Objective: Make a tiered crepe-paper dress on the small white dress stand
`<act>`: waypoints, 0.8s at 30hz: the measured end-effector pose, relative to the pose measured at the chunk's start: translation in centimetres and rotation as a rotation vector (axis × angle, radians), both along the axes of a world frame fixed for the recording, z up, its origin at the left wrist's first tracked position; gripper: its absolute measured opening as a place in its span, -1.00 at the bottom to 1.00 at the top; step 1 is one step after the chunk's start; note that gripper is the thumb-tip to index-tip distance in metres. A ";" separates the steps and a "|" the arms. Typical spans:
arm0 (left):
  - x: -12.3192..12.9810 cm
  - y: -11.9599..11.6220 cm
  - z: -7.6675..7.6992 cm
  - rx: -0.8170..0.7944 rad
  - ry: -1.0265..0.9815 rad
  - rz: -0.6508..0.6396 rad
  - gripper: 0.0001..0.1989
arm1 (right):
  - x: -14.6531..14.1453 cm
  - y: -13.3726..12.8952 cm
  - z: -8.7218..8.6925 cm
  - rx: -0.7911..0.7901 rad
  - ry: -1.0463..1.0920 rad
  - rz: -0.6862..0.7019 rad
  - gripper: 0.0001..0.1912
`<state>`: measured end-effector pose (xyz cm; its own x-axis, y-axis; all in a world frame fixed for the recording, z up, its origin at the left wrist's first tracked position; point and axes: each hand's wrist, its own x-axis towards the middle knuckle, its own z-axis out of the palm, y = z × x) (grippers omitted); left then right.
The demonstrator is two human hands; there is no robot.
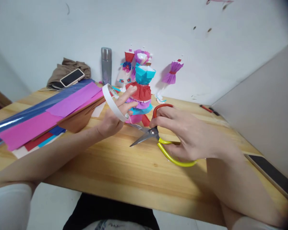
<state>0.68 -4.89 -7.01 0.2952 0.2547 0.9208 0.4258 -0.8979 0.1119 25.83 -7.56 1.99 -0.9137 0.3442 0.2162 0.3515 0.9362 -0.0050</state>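
My left hand (114,118) is closed around a white roll of tape (111,103), two fingers extended past the ring toward a small paper doll dress. That dress (142,91) has a turquoise top, a red ruffle and layered pink, purple and blue skirts below. A pair of scissors (153,132) with red and yellow handles is in my right hand (187,131), fingers through the loops. Their blades are spread, and the upper one lies near the lower edge of the tape roll. Whether a strip of tape is between the blades, I cannot tell.
Coloured crepe paper sheets (62,111) lie at the left beside a phone (72,77) on brown cloth (62,68). A grey flask (107,65) and more paper dresses (173,72) stand along the wall. Another phone (271,174) lies at the right edge.
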 end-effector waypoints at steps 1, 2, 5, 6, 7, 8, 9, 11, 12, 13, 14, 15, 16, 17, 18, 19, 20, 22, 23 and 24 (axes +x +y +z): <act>-0.1 0.2 -0.2 -0.002 -0.023 -0.007 -0.68 | -0.1 0.2 -0.1 -0.004 0.011 0.008 -0.65; -0.1 0.3 -0.4 0.001 -0.036 -0.010 -0.68 | -0.2 0.5 -0.3 -0.014 0.020 0.015 -0.66; -0.1 0.6 -1.0 0.017 -0.035 0.017 -0.69 | -0.2 1.2 -0.9 -0.090 0.054 0.038 -0.69; -0.1 0.7 -1.0 0.020 -0.028 0.029 -0.69 | -0.2 1.5 -1.1 -0.131 0.064 0.047 -0.69; -0.1 0.8 -1.1 0.022 -0.021 0.037 -0.70 | -0.1 1.7 -1.3 -0.176 0.074 0.057 -0.68; -0.2 0.8 -1.0 0.034 -0.020 0.036 -0.70 | -0.1 1.9 -1.5 -0.223 0.082 0.068 -0.66; -0.3 0.9 -0.9 0.054 -0.014 0.028 -0.70 | 0.0 2.1 -1.7 -0.268 0.090 0.080 -0.65; -0.4 1.0 -0.5 0.088 0.013 0.009 -0.69 | 0.2 2.5 -1.9 -0.343 0.103 0.101 -0.63; -0.5 1.1 -0.3 0.096 0.031 0.003 -0.68 | 0.4 2.6 -1.9 -0.375 0.110 0.111 -0.62; -0.5 1.1 -0.2 0.098 0.049 -0.001 -0.67 | 0.5 2.8 -1.9 -0.407 0.116 0.122 -0.61; -0.6 1.2 0.0 0.099 0.068 0.001 -0.66 | 0.7 3.0 -1.9 -0.442 0.118 0.130 -0.61; -0.6 1.2 0.0 0.100 0.085 0.007 -0.64 | 0.8 3.1 -2.0 -0.480 0.118 0.132 -0.61; -0.6 1.2 0.1 0.111 0.099 0.016 -0.63 | 0.9 3.3 -2.1 -0.527 0.119 0.131 -0.61; -0.6 1.2 0.0 0.125 0.114 0.025 -0.61 | 1.1 3.5 -2.4 -0.588 0.126 0.125 -0.62; -0.6 1.1 0.0 0.136 0.122 0.036 -0.59 | 1.1 3.7 -2.7 -0.670 0.145 0.119 -0.63; -0.6 1.1 0.0 0.139 0.119 0.048 -0.59 | 1.2 3.9 -3.1 -0.774 0.177 0.123 -0.65; -0.6 1.0 0.0 0.132 0.111 0.062 -0.60 | 1.1 4.0 -3.5 -0.900 0.221 0.133 -0.65; -0.6 0.7 0.1 0.087 0.086 0.099 -0.64 | 0.9 4.2 -4.4 -1.196 0.345 0.239 -0.61; -0.6 0.5 0.2 0.050 0.081 0.118 -0.67 | 0.7 4.2 -4.6 -1.325 0.380 0.281 -0.55; -0.6 0.3 0.4 0.010 0.081 0.132 -0.70 | 0.5 4.1 -4.8 -1.426 0.434 0.306 -0.52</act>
<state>0.09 -4.55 -6.64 0.3333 0.2870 0.8981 0.5478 -0.8342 0.0632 26.34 -3.43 -2.78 -0.9416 0.3067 0.1392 -0.1156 0.0942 -0.9888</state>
